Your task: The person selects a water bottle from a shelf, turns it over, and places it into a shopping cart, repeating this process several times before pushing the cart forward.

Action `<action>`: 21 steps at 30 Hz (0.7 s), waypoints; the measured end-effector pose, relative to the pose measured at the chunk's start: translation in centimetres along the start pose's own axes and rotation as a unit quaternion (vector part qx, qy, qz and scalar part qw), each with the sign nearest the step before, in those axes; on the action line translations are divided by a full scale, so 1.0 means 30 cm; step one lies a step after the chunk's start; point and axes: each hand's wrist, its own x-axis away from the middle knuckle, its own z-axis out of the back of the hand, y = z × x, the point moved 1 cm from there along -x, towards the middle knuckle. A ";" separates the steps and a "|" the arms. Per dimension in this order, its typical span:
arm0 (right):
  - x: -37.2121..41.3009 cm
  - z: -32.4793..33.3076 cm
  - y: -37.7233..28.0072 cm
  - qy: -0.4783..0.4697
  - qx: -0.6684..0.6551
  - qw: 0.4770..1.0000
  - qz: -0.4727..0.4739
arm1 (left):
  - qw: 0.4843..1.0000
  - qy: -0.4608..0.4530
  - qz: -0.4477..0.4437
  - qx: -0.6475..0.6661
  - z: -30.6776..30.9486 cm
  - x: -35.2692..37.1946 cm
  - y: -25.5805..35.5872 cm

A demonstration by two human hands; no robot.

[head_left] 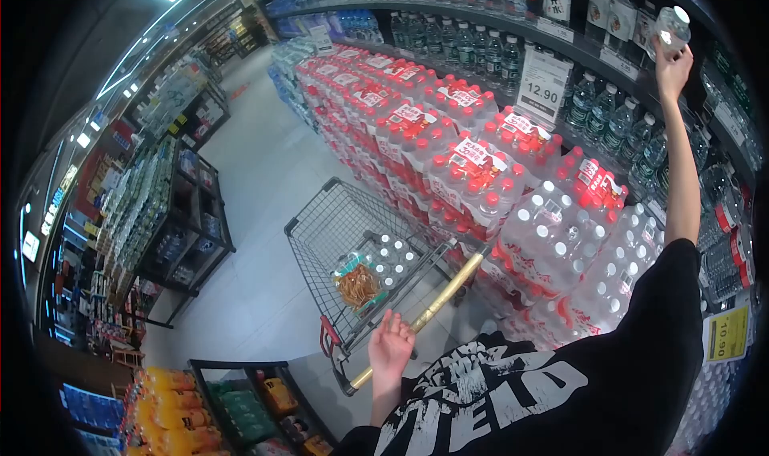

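Two hands: right hand (671,70) grips bottle (673,25) (arm raised high) — left hand (390,349), fingers spread, on cart handle (439,302).

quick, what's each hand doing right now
Left hand: open, fingers resting on the cart handle.
Right hand: raised, closed on a water bottle.

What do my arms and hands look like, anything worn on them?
Left hand and right hand are bare, no gloves or watch visible. Forearms uncovered. A black short sleeve covers the right upper arm; the black shirt carries large white lettering.
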 end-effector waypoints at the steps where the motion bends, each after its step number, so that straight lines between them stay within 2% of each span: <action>1: 0.014 0.045 -0.081 -0.014 -0.067 0.997 -0.021 | 1.000 -0.005 0.002 0.000 0.028 0.017 0.025; 3: 0.046 0.109 -0.209 -0.028 -0.149 0.988 -0.023 | 1.000 -0.008 0.000 0.015 0.073 0.052 0.070; 5: 0.109 0.194 -0.378 -0.045 -0.113 0.992 0.030 | 1.000 -0.004 0.006 0.022 0.089 0.093 0.113; 7: 0.210 0.264 -0.576 -0.083 -0.266 0.960 0.029 | 0.999 -0.017 0.038 0.004 0.081 0.118 0.153; 8: 0.276 0.306 -0.700 -0.106 -0.308 0.945 0.000 | 1.000 -0.007 0.025 0.007 0.082 0.130 0.179; 10: 0.435 0.384 -0.918 -0.177 -0.424 0.887 -0.052 | 0.998 -0.053 0.022 -0.036 0.090 0.157 0.224; 12: 0.637 0.447 -1.053 -0.271 -0.436 0.853 -0.091 | 0.998 -0.057 0.005 -0.039 0.121 0.187 0.269; 13: 0.768 0.461 -1.091 -0.326 -0.454 0.821 -0.121 | 0.997 -0.065 -0.002 -0.046 0.133 0.200 0.292; 14: 0.883 0.485 -1.175 -0.424 -0.494 0.745 -0.143 | 0.997 -0.051 -0.012 -0.055 0.140 0.218 0.309; 15: 0.941 0.539 -1.348 -0.441 -0.533 0.686 -0.225 | 0.997 -0.052 -0.027 -0.053 0.151 0.226 0.322; 17: 1.138 0.540 -1.480 -0.570 -0.526 0.590 -0.226 | 0.996 -0.039 -0.060 -0.051 0.194 0.282 0.339; 18: 1.228 0.551 -1.554 -0.578 -0.573 0.534 -0.229 | 0.995 -0.033 -0.075 -0.050 0.223 0.316 0.339; 19: 1.330 0.562 -1.601 -0.610 -0.580 0.463 -0.277 | 0.989 -0.022 -0.118 -0.085 0.253 0.348 0.334; 21: 1.477 0.599 -1.665 -0.666 -0.551 0.390 -0.316 | 0.968 0.000 -0.200 -0.152 0.288 0.393 0.340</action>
